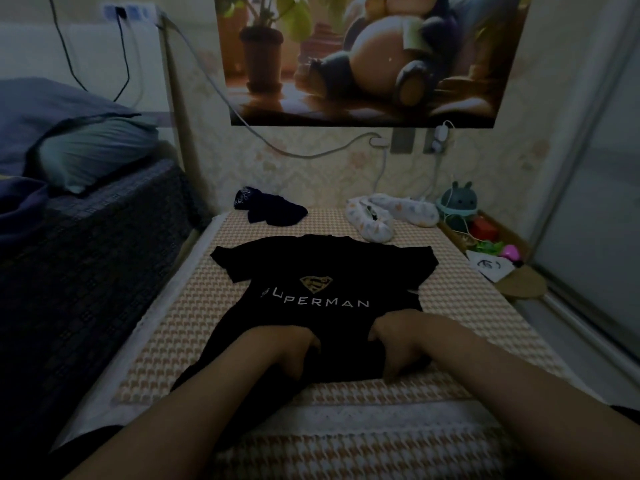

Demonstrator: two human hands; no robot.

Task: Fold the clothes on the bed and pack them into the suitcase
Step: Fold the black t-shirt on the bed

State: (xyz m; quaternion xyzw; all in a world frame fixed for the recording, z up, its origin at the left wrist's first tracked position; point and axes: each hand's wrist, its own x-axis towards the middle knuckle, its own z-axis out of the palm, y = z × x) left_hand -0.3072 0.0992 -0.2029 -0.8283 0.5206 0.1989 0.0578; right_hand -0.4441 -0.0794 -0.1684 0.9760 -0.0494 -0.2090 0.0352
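Pressing both hands onto the lower part of a black T-shirt (322, 268), I work over a bed (467, 306) covered in a tan-and-white houndstooth spread. The shirt lies flat and front up near the middle of the bed, collar toward the wall, short sleeves out to either side. The word SUPERMAN runs in pale letters under a gold shield emblem.

My left hand (291, 351) rests on the cloth close to the hem, fingers bent down into the fabric. My right hand (401, 344) sits just beside it, fingertips reaching the hem's edge. In the dim light I cannot tell whether either hand is pinching the cloth or only pressing on it. The shirt's lower left side is rumpled and trails off under my left forearm.

Two more pieces wait at the far end of the bed, apart from the shirt. A crumpled dark garment (270, 211) lies to the left, and a white patterned garment (381, 216) is heaped to the right.

A rabbit-eared green figure (459, 202) stands beside the bed's far right corner. A large poster (363, 57) hangs on the wall above, with cables (311, 155) drooping beneath it. A pillow (93, 150) lies on the raised bedding at left.
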